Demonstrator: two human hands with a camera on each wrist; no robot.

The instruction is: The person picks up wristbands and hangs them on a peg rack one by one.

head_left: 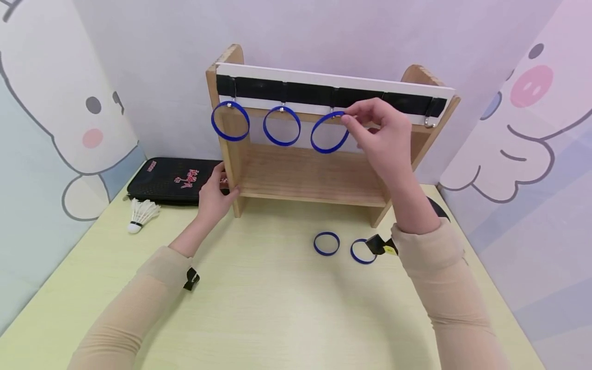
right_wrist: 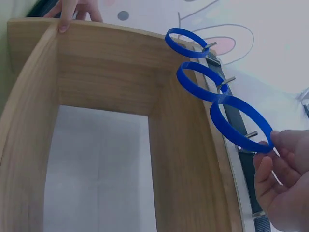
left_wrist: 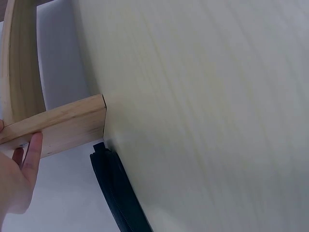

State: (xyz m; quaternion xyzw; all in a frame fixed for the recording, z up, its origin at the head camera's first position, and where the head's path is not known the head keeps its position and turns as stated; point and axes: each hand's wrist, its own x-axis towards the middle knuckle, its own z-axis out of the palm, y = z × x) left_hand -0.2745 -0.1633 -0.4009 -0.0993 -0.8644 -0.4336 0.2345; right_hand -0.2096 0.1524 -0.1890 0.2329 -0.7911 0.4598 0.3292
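My right hand [head_left: 386, 133] pinches the edge of a blue ring [head_left: 327, 151] between thumb and fingertips. The ring is tilted at the third hook, and in the right wrist view the hook's metal tip [right_wrist: 251, 134] shows inside its loop. Two more blue rings hang to its left, one ring [head_left: 233, 139] on the leftmost hook and another ring [head_left: 283, 144] on the second. These hooks line a black strip on the white board [head_left: 342, 76] across the top of a small wooden shelf [head_left: 305, 174]. My left hand [head_left: 215, 198] grips the shelf's left side panel low down, thumb at its front edge.
Two blue rings lie on the table before the shelf, one ring [head_left: 327, 254] left of the other ring [head_left: 363, 262]. A black zip case [head_left: 162, 180] and a shuttlecock [head_left: 142, 213] are at the left. A bare hook [head_left: 430, 122] hangs at the board's right end.
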